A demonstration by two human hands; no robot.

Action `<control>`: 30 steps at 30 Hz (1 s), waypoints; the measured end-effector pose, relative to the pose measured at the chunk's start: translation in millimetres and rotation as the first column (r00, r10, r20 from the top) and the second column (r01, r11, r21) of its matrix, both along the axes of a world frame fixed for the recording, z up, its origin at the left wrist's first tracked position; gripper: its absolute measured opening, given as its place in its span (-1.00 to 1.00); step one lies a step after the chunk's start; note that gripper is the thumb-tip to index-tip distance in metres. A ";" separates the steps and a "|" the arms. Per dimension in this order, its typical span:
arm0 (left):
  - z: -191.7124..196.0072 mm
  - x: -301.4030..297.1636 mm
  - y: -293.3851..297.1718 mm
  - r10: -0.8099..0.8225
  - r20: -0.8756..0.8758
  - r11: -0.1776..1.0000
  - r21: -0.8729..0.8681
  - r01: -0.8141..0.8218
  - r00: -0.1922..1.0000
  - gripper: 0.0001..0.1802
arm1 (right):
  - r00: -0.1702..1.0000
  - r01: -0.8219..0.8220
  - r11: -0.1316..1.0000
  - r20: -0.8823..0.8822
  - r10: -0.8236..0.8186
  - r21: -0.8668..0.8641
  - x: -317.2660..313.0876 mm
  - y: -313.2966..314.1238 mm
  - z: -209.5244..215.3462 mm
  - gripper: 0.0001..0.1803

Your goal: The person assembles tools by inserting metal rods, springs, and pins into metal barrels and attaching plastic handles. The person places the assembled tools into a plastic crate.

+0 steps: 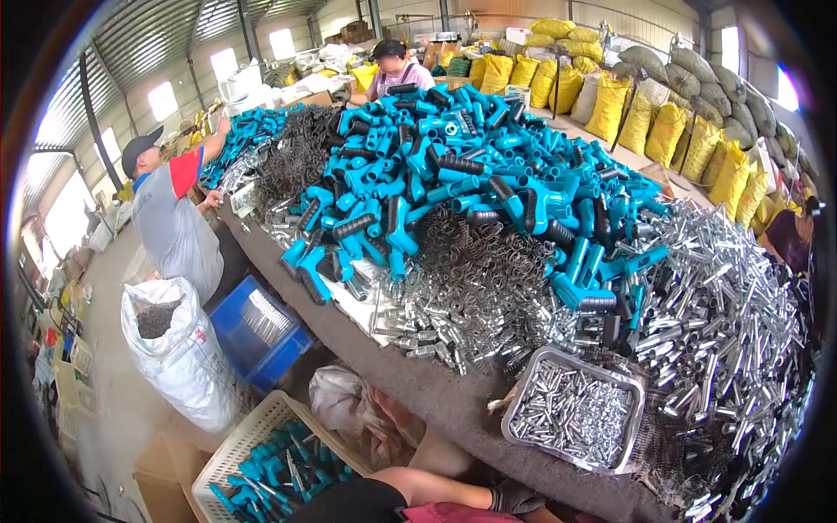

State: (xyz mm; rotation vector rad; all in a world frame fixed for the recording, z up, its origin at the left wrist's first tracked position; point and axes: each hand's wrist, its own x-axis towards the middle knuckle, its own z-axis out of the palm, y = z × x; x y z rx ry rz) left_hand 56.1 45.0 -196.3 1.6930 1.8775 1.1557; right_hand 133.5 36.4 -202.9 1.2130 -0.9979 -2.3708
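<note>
Near the desk (445,405), the left grip (518,499) is cropped; its opening and hold cannot be determined. The right grip is not shown.

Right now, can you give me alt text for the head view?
A heap of teal-and-black handles covers a long table, with wire springs, silver metal tubes and a tray of small metal parts alongside. One person stands at left, another behind; yellow sacks beyond.

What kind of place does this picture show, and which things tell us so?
Most likely a factory hall or workshop: a long table is piled with teal-and-black parts and shiny metal pieces, a co-worker is at its side, and many yellow sacks stand behind.
</note>
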 end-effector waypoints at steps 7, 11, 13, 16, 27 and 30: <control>46.5 4.5 10.0 -0.068 -0.017 0.990 -0.124 0.065 0.998 -0.61 | 1.000 -0.006 0.988 -0.012 0.008 0.156 8.9 36.4 -8.0 -0.54; 31.8 12.6 6.8 0.000 0.010 0.998 -0.060 0.001 1.000 -0.62 | 1.000 -0.023 0.971 0.004 0.023 0.237 22.7 49.3 -8.1 -0.55; 22.9 8.8 -2.6 0.047 0.015 0.998 -0.034 -0.047 0.999 -0.62 | 0.999 -0.043 0.961 0.003 0.044 0.272 22.7 47.9 -2.4 -0.55; -1.2 -1.3 -13.0 0.151 0.018 0.989 0.001 -0.151 0.988 -0.63 | 0.994 -0.102 0.941 -0.004 0.109 0.321 17.5 49.8 2.3 -0.55; -5.4 -55.5 -54.7 0.281 0.299 0.951 0.042 -0.307 0.912 -0.65 | 0.981 -0.156 0.826 -0.012 0.193 0.542 21.0 49.1 31.1 -0.56; -18.9 -53.0 -47.9 0.281 0.371 0.939 0.083 -0.334 0.885 -0.66 | 0.980 -0.138 0.767 -0.025 0.197 0.627 24.9 50.2 47.6 -0.56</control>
